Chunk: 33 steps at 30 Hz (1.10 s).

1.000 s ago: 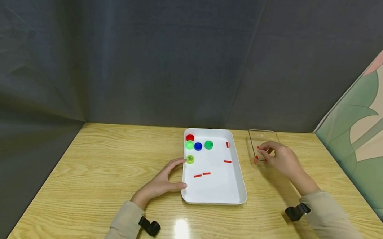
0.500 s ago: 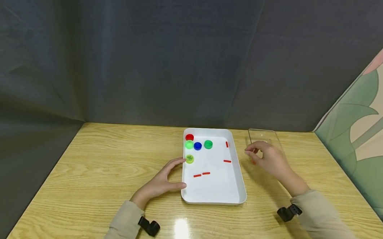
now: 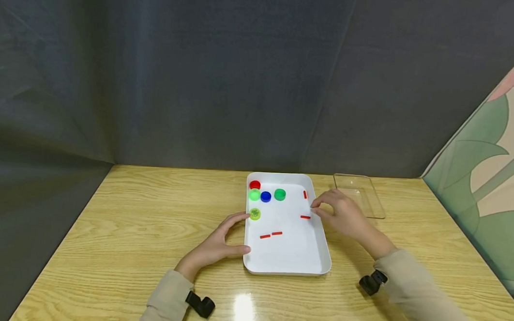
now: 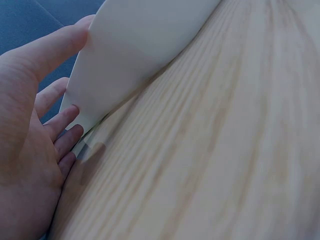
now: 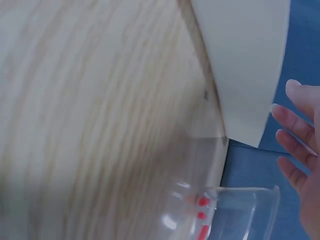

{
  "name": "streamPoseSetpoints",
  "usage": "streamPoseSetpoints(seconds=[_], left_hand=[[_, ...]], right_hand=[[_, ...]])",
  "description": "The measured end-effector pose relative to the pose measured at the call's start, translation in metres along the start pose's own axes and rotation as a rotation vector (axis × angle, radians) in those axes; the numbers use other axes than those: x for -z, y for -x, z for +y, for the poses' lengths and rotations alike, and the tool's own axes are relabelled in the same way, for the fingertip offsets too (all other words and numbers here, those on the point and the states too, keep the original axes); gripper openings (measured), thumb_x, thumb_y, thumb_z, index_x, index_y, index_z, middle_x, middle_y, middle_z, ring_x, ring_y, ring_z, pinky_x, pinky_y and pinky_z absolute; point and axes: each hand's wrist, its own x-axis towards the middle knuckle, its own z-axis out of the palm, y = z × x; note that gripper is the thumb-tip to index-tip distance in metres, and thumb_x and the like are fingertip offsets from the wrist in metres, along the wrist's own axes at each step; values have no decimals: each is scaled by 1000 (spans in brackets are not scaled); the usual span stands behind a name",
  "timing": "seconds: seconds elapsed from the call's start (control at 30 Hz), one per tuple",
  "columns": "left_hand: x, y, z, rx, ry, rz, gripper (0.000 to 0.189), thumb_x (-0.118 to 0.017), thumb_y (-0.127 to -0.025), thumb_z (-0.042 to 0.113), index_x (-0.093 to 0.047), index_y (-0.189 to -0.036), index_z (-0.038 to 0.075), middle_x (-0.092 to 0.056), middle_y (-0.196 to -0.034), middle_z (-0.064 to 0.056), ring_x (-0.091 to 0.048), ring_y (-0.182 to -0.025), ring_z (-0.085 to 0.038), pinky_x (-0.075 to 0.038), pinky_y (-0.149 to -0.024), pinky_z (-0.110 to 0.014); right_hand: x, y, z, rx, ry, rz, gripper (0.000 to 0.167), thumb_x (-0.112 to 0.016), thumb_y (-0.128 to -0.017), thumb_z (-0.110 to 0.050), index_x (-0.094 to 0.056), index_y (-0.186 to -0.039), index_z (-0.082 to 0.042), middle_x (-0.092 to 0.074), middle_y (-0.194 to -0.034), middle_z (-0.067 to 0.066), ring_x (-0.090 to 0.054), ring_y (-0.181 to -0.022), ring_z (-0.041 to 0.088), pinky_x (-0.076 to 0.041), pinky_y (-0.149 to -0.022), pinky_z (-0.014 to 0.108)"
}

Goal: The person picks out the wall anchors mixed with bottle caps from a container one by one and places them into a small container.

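Note:
My right hand (image 3: pixel 341 213) is over the right rim of a white tray (image 3: pixel 295 259), thumb and index finger brought together in a pinch. The red stick picked from the clear box is hidden at these fingertips. Several red sticks (image 3: pixel 305 217) lie in the tray. My left hand (image 3: pixel 215 245) rests against the tray's left side, index fingertip and thumb at the rim, fingers spread. In the left wrist view its fingertips touch the tray wall (image 4: pixel 125 45). Close to that index finger lies a yellow-green bottle cap (image 3: pixel 255 214).
Bottle caps in red (image 3: pixel 254 184), light green (image 3: pixel 254 195), blue (image 3: pixel 265 197) and green (image 3: pixel 280 194) sit in the tray's back left part. A clear plastic box (image 3: pixel 370 198) stands to its right, with red pieces (image 5: pixel 202 215) showing in the right wrist view. Dark cloth (image 3: pixel 226 81) hangs behind the table.
My right hand has moved left from the clear box to the tray's right rim, fingers still pinched. A red stick showed at its fingertips a second ago. My left hand has stayed put.

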Motion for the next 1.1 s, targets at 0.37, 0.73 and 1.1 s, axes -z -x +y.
streamPoseSetpoints(seconds=[0.37, 0.73, 1.1], left_hand=[[0, 0, 0, -1, 4, -8, 78, -81, -85, 27, -40, -151, 27, -26, -159, 4, -15, -148, -24, -15, -116, -58], [-1, 0, 0, 10, -2, -3, 77, -80, -85, 27, -40, -151, 28, -25, -159, 4, -14, -148, -24, -14, -116, -59], [0, 0, 0, 1, -9, 0, 78, -81, -84, 27, -40, -151, 26, -26, -159, 3, -15, -148, -24, -14, -117, -59]], right_hand=[[-14, -13, 6, 66, 28, -92, 15, -84, -79, -8, -75, -89, -14, -71, -91, -3, -60, -100, 24, -48, -90, 43], [-19, -24, 10, 72, 66, -209, 14, -86, -78, -18, -75, -87, -18, -66, -86, -9, -56, -92, 18, -45, -85, 42], [-18, -32, 9, 7, 42, -333, 15, -88, -76, -21, -74, -82, -20, -64, -83, -8, -54, -89, 18, -45, -81, 40]])
